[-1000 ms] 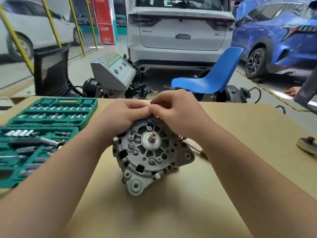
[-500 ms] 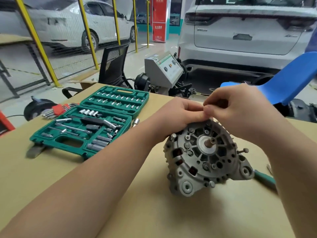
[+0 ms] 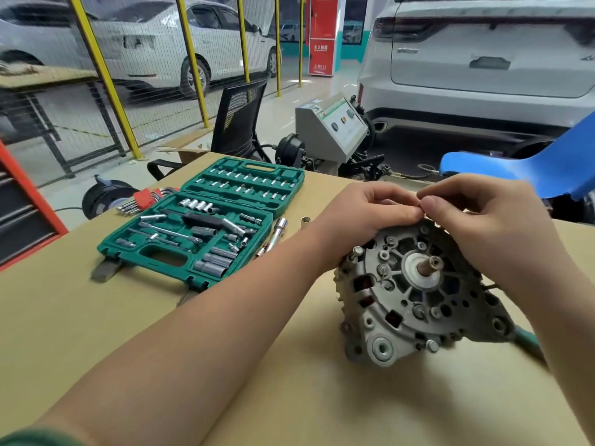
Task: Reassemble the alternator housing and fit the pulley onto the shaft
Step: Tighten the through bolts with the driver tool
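Observation:
The grey alternator housing [image 3: 415, 304] stands on edge on the brown table [image 3: 225, 333], its bare shaft [image 3: 429, 264] pointing toward me with no pulley on it. Bolt heads show at its left rim and bottom rim. My left hand [image 3: 363, 217] grips the housing's upper left edge, fingers curled over the top. My right hand [image 3: 489, 226] sits on the upper right, thumb and fingertips pinched together at the top rim on something small that the fingers hide. The thumbs of both hands touch.
An open green socket set case [image 3: 206, 226] lies left on the table, red-held hex keys [image 3: 145, 197] behind it, an extension bar [image 3: 277, 235] and loose socket [image 3: 305, 220] beside it. A green-handled tool [image 3: 528, 342] pokes out behind the alternator. A blue chair [image 3: 531, 169] stands beyond the table.
The view has swung left, so the alternator now sits right of centre and the whole socket case shows. Both hands keep the same hold at the top of the housing.

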Motion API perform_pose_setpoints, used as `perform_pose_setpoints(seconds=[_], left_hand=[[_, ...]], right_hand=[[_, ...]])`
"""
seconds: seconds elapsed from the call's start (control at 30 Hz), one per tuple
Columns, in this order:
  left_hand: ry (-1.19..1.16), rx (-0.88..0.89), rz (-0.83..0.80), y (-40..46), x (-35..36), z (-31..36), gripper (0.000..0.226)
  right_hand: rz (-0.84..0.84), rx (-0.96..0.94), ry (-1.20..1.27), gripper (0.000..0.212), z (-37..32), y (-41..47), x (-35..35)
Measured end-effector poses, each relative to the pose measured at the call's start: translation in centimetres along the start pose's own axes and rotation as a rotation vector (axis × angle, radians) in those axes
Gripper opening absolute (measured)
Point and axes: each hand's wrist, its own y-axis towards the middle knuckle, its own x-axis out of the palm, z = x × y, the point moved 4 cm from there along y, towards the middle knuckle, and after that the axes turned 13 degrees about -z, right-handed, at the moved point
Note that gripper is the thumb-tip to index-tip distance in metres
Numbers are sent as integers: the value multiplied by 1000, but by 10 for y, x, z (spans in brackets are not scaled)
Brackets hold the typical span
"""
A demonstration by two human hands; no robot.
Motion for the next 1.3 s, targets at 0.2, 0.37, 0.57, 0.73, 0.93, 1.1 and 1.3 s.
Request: perform_pose_setpoints(seconds=[0.2, 0.37, 0.57, 0.73, 0.93, 1.1, 1.3], left_hand=[[-12, 5, 4, -1, 0, -1, 17], [-17, 9, 9, 1, 0, -3, 20], [-18, 0, 11, -1, 1, -1, 17], [146, 35, -2, -4, 2, 11, 12], [656, -22, 178, -38, -81, 45, 12], [1589, -676, 217, -97, -207, 31, 33], [1658, -848, -185, -135, -253, 3, 40]], right_hand=[[35, 5, 34, 12, 5, -4, 3], [79, -14, -119, 9, 0, -5, 7], [124, -88, -283, 10, -11, -8, 9], [236, -245, -472, 9, -19, -10, 10], [233, -169, -70, 18, -22, -13, 4], [165, -180, 110, 25, -33, -13, 9], [119, -197, 112, 27, -38, -13, 14]])
